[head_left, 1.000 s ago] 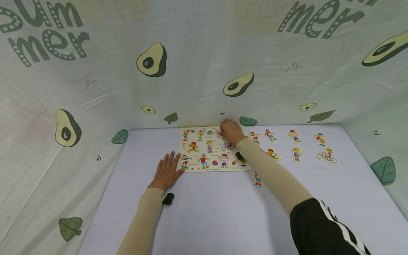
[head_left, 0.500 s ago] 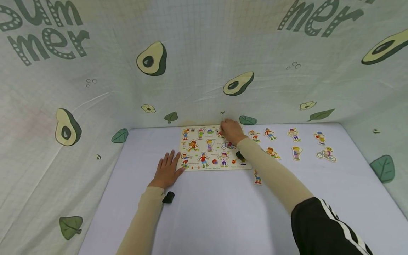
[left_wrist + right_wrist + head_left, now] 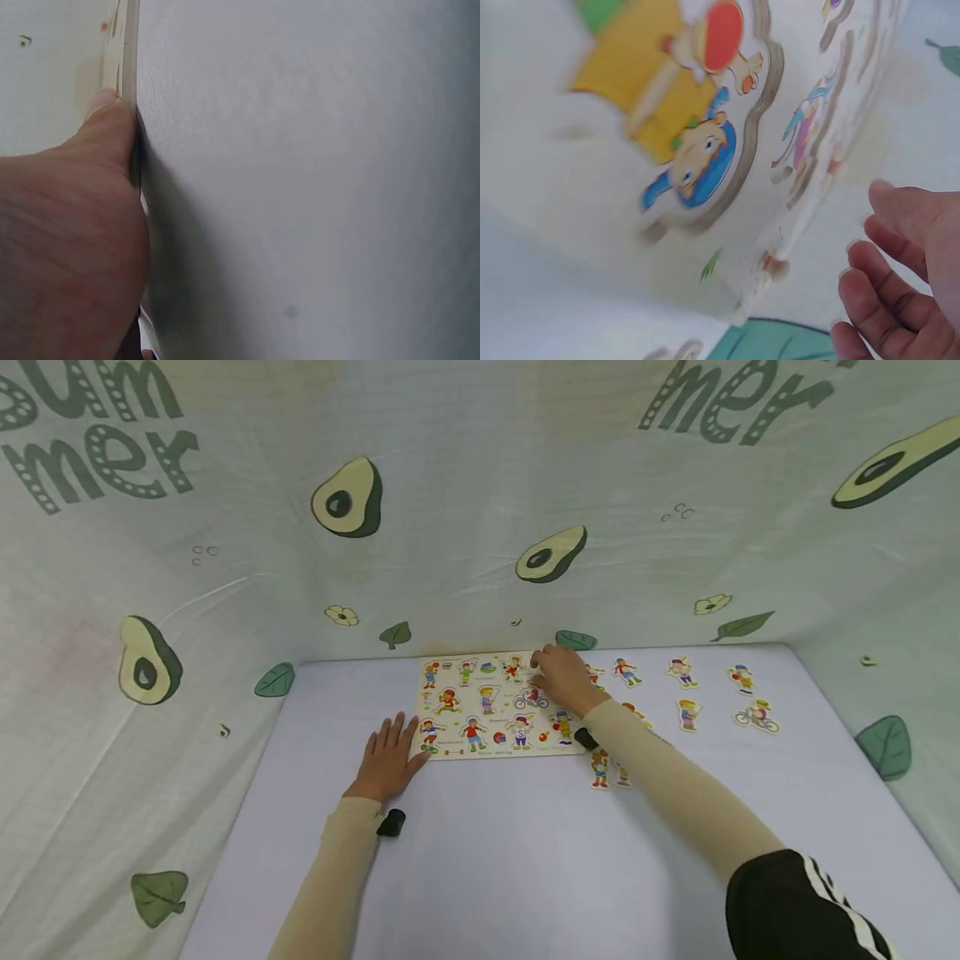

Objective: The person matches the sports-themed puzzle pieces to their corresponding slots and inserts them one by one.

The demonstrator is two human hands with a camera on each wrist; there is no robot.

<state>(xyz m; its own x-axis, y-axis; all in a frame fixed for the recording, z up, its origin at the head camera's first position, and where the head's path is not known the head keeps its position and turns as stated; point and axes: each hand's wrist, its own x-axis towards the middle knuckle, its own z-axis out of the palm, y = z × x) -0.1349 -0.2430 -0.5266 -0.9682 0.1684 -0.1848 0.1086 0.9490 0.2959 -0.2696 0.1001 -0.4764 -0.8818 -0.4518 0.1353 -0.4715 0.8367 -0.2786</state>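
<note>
A cream puzzle board [image 3: 506, 697] printed with children playing sports lies at the table's far edge. My left hand [image 3: 384, 760] rests flat beside its left side, fingers spread; in the left wrist view the thumb [image 3: 109, 116] lies on the board's edge. Over the board's upper right part hovers my right hand [image 3: 566, 679]. In the right wrist view its loosely bent fingers [image 3: 870, 292] hold nothing, apart from the board. A football player figure [image 3: 513, 668] shows just left of that hand. A blue-haired figure [image 3: 709, 161] appears large and tilted in the right wrist view.
Loose figure pieces lie on the white table [image 3: 480, 843] to the right, among them a cyclist [image 3: 757, 717] and a boy in blue [image 3: 626, 671]. Two more pieces [image 3: 600, 770] lie below the board's right corner. A printed cloth [image 3: 450, 527] rises behind the table.
My right hand has drawn back to the right from the football player figure, which now shows. The left hand keeps its place. The head view has shifted slightly.
</note>
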